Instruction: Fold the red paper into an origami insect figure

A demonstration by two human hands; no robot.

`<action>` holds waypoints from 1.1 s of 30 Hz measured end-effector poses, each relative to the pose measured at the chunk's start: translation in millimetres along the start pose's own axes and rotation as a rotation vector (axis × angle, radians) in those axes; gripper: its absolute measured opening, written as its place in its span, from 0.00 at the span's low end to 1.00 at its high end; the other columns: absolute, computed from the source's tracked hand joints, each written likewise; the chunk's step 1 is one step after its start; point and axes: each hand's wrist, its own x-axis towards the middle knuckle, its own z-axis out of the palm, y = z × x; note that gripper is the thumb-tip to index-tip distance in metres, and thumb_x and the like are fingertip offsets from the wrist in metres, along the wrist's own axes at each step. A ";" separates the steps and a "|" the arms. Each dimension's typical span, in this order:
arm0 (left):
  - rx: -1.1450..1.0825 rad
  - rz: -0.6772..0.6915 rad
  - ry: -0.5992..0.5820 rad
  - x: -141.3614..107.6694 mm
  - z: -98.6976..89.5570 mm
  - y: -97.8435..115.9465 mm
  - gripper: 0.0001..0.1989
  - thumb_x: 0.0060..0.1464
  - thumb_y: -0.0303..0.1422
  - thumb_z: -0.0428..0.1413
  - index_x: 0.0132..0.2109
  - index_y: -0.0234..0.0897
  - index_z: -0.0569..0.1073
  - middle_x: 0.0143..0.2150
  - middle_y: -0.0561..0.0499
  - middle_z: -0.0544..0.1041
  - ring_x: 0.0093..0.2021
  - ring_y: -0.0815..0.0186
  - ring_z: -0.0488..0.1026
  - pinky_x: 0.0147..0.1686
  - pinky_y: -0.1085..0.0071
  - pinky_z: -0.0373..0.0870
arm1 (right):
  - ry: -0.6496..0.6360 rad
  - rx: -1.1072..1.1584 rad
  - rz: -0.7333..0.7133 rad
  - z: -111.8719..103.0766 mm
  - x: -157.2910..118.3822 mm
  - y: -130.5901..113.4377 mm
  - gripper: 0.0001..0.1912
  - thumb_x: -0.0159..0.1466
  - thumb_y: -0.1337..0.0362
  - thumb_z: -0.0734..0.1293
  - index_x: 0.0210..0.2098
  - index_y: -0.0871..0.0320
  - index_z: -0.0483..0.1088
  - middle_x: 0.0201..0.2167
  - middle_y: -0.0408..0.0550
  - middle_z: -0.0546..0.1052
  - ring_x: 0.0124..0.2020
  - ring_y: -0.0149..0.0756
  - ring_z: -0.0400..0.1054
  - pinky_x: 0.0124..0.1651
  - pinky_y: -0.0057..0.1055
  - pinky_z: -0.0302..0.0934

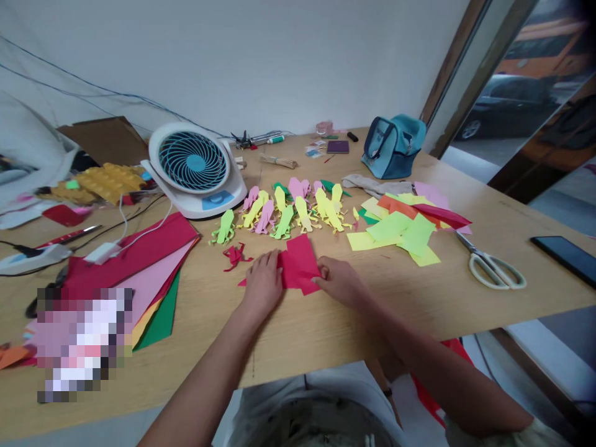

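Red paper lies on the table in front of me, with a flap sticking up at its top and a corner at its lower edge. My left hand rests flat on its left part, fingers stretched forward. At the right edge, my right hand pinches the paper between thumb and curled fingers. A small red paper figure with thin limbs sits just left of my left hand. Beyond the paper stand several folded paper figures in yellow, green and pink.
Loose coloured paper pieces lie to the right, beside scissors and a phone. A white fan stands back left, near stacked coloured sheets and a power strip. A blue bag sits at the back right.
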 end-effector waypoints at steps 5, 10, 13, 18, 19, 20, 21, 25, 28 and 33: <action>-0.017 0.001 0.046 0.3 -1.3 -5.5 0.27 0.63 0.36 0.52 0.66 0.31 0.65 0.62 0.36 0.71 0.61 0.45 0.67 0.59 0.49 0.65 | 0.114 0.146 -0.004 -36.0 -1.6 21.6 0.11 0.62 0.57 0.64 0.28 0.56 0.69 0.21 0.40 0.69 0.25 0.32 0.61 0.29 0.28 0.49; -0.093 -0.002 0.048 2.3 -5.1 -11.8 0.29 0.61 0.42 0.56 0.64 0.31 0.68 0.58 0.36 0.72 0.59 0.47 0.68 0.62 0.51 0.62 | 0.165 0.090 0.141 -97.6 1.8 70.0 0.18 0.59 0.49 0.64 0.24 0.57 0.69 0.18 0.40 0.66 0.23 0.32 0.58 0.28 0.30 0.49; -0.168 -0.031 0.024 2.9 -8.0 -14.3 0.31 0.58 0.43 0.59 0.64 0.33 0.69 0.57 0.36 0.72 0.58 0.48 0.69 0.61 0.52 0.63 | 0.178 -0.045 0.271 -125.4 1.2 101.6 0.18 0.61 0.49 0.64 0.27 0.57 0.72 0.21 0.44 0.71 0.26 0.36 0.64 0.29 0.31 0.53; -0.214 -0.047 -0.018 4.1 -12.0 -15.5 0.35 0.49 0.37 0.65 0.63 0.31 0.69 0.52 0.38 0.74 0.54 0.49 0.71 0.56 0.56 0.67 | 0.579 -0.592 0.289 -134.3 -6.0 112.0 0.19 0.64 0.57 0.63 0.50 0.61 0.74 0.48 0.64 0.75 0.49 0.56 0.69 0.46 0.45 0.61; -0.241 -0.042 -0.039 4.5 -12.5 -16.0 0.34 0.48 0.36 0.66 0.62 0.30 0.70 0.49 0.39 0.75 0.52 0.50 0.72 0.54 0.57 0.68 | 0.620 -0.585 0.212 -129.4 -6.2 104.2 0.20 0.65 0.58 0.63 0.51 0.62 0.73 0.50 0.67 0.74 0.52 0.57 0.68 0.49 0.47 0.61; -0.275 -0.043 -0.063 5.1 -12.8 -16.6 0.33 0.47 0.36 0.66 0.60 0.30 0.71 0.46 0.40 0.76 0.48 0.52 0.73 0.50 0.59 0.69 | 0.587 -0.519 0.107 -122.4 -5.5 93.3 0.19 0.66 0.58 0.63 0.51 0.62 0.73 0.48 0.66 0.75 0.51 0.56 0.69 0.50 0.47 0.61; -0.312 -0.048 -0.085 5.5 -13.0 -17.4 0.30 0.47 0.36 0.65 0.57 0.31 0.73 0.42 0.42 0.77 0.45 0.54 0.74 0.46 0.61 0.70 | 0.537 -0.422 0.020 -113.6 -3.6 79.8 0.17 0.66 0.60 0.62 0.48 0.62 0.74 0.45 0.64 0.77 0.49 0.53 0.70 0.50 0.46 0.62; -0.403 -0.057 -0.095 6.2 -13.6 -19.0 0.11 0.46 0.34 0.64 0.37 0.35 0.77 0.32 0.48 0.76 0.34 0.61 0.72 0.35 0.66 0.67 | 0.159 -0.076 -0.205 -69.6 14.3 20.4 0.13 0.65 0.62 0.64 0.45 0.58 0.75 0.44 0.55 0.79 0.41 0.42 0.73 0.47 0.38 0.66; -0.629 -0.079 -0.102 4.8 -16.5 -16.2 0.07 0.47 0.34 0.62 0.31 0.36 0.74 0.29 0.51 0.75 0.30 0.64 0.70 0.31 0.70 0.64 | -0.057 0.085 -0.266 -40.0 31.3 -5.2 0.12 0.63 0.63 0.67 0.46 0.58 0.75 0.44 0.53 0.79 0.41 0.39 0.74 0.47 0.36 0.67; -1.261 -0.198 -0.141 1.7 -24.3 -6.1 0.17 0.45 0.40 0.67 0.35 0.35 0.71 0.30 0.54 0.77 0.27 0.69 0.72 0.29 0.74 0.67 | -0.190 0.443 -0.145 -19.0 44.1 0.9 0.18 0.61 0.54 0.70 0.47 0.56 0.74 0.40 0.49 0.80 0.39 0.38 0.75 0.44 0.34 0.68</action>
